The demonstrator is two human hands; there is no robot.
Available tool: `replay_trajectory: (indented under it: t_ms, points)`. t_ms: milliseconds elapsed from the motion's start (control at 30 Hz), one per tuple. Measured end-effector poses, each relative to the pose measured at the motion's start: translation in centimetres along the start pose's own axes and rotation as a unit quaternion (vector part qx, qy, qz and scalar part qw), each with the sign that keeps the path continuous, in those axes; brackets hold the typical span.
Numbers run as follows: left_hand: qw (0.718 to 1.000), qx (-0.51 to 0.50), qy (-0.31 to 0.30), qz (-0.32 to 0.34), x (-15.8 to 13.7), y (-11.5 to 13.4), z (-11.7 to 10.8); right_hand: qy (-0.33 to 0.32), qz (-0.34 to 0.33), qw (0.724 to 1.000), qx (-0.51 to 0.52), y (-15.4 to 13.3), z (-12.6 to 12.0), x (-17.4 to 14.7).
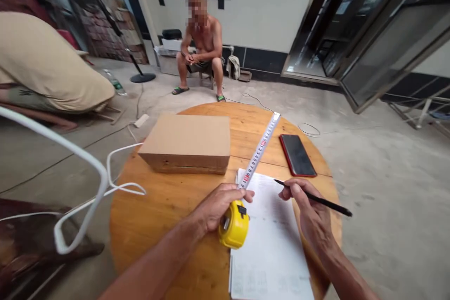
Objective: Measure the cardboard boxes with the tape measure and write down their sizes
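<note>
My left hand [225,201] is closed on a yellow tape measure [234,226], thumb near where the blade leaves the case. The silver blade [262,147] is drawn out and points away toward the far edge of the round wooden table [168,239]. Between the thumb and fingers of my right hand [309,206] is a black pen [325,202], its tip pointing left above a stack of white paper [269,253]. Left of the blade lies a closed brown cardboard box [188,138]. A dark phone with a red edge [298,155] rests on the right.
A person [204,42] sits on a low stool beyond the table. White metal tubing [87,159] rises close on the left. A cloth-covered chair [52,61], a plastic bottle [115,82] and a stand base [142,77] are farther left. Cables cross the concrete floor; a glass door [390,42] stands ajar.
</note>
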State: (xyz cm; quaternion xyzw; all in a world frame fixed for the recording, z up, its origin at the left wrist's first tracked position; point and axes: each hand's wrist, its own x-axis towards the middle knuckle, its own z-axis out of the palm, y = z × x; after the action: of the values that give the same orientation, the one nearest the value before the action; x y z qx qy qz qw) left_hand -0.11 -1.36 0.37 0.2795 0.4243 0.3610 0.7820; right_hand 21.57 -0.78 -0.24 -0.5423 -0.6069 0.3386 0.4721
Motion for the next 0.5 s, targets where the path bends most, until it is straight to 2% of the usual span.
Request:
replay_trajectory:
  t_ms: [133, 233, 400, 500]
  points:
    - [1.0, -0.009, -0.015, -0.009, 0.0, -0.3, -0.2, -0.04, -0.008, 0.998, -0.048, -0.7, -0.2, -1.0]
    - [1.0, -0.012, -0.02, -0.015, -0.3, -0.5, 0.2, -0.077, -0.026, 0.996, -0.046, -0.7, 0.0, -1.3]
    - [0.999, -0.027, -0.005, -0.03, -0.5, -0.8, 0.9, -0.05, -0.016, 0.998, -0.042, -0.5, 0.8, -0.5]
    - [0.999, -0.038, 0.002, -0.038, -0.4, -0.7, 1.1, -0.057, -0.003, 0.997, -0.054, -0.2, 1.6, 0.0]
